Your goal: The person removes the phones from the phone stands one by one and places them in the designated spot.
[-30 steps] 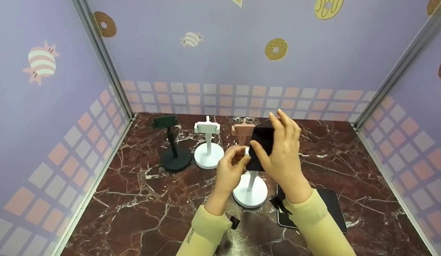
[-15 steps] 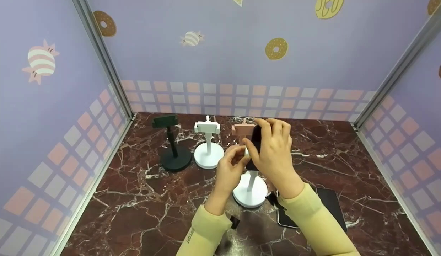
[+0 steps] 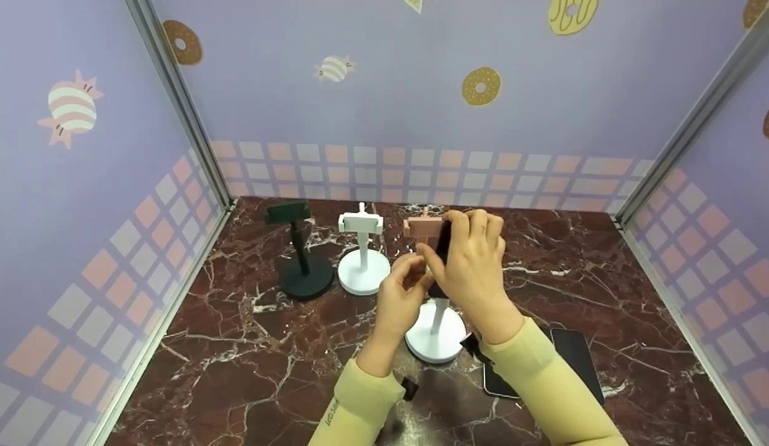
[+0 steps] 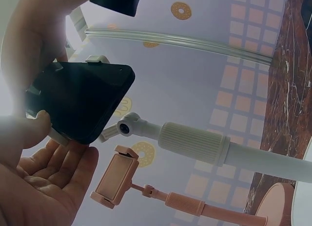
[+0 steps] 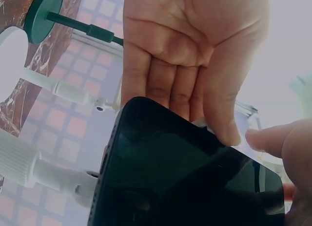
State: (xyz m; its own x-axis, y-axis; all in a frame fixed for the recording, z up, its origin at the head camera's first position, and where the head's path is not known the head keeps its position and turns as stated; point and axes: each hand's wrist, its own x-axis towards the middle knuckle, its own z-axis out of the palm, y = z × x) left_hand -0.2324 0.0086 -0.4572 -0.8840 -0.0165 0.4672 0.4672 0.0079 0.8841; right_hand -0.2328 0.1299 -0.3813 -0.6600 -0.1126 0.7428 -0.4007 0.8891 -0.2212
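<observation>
A black smartphone sits at the head of the nearest white phone stand, tilted upright, its screen facing me. In the left wrist view, the pale clamp end shows at the edge of the phone. My left hand pinches the clamp's left side between thumb and fingers. In the right wrist view, its thumb lies over the phone's edge. My right hand grips the phone from the right and top, its thumb near the left edge. The right hand covers much of the phone in the head view.
Behind stand a dark green phone stand, another white stand and a pink stand. Dark flat devices lie on the marble table near my right forearm. Patterned walls enclose the back and sides.
My right hand has moved left and its raised fingers have curled over the phone. The phone has turned, showing less of its screen to the head view. The left hand stays in place.
</observation>
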